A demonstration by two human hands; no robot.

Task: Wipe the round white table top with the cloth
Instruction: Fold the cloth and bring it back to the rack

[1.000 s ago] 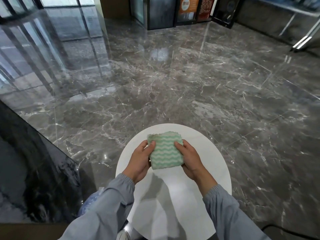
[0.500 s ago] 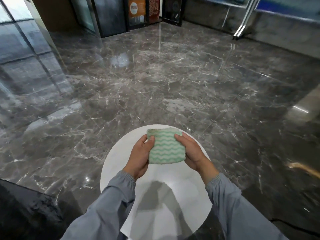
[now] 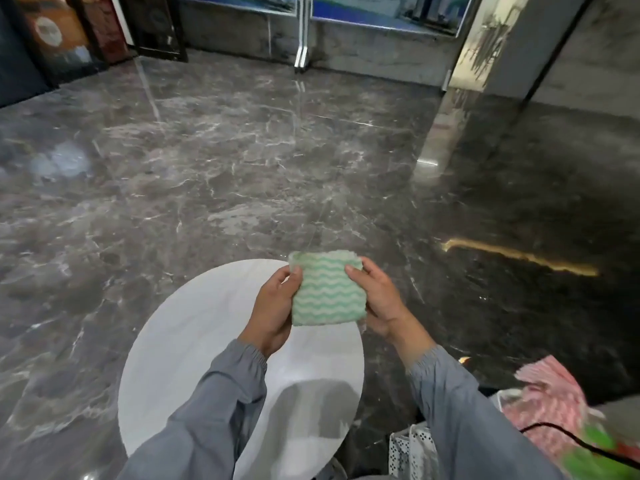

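Two-handed hold: left grip (image 3: 273, 313) and right grip (image 3: 377, 299) pinch the cloth (image 3: 327, 289) by its sides above the desk (image 3: 194, 323) at its far-right edge; most of the desk lies down-left, nearer the left grip.

sleeves (image 3: 221, 410): long, grey-blue | cuffs (image 3: 251, 358): gathered elastic | each hand (image 3: 273, 310): bare, ungloved

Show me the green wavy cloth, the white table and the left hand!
cloth (image 3: 327, 289): head view, middle of its wavy face.
table top (image 3: 194, 341): head view, bare left part.
left hand (image 3: 273, 308): head view, back of the hand.
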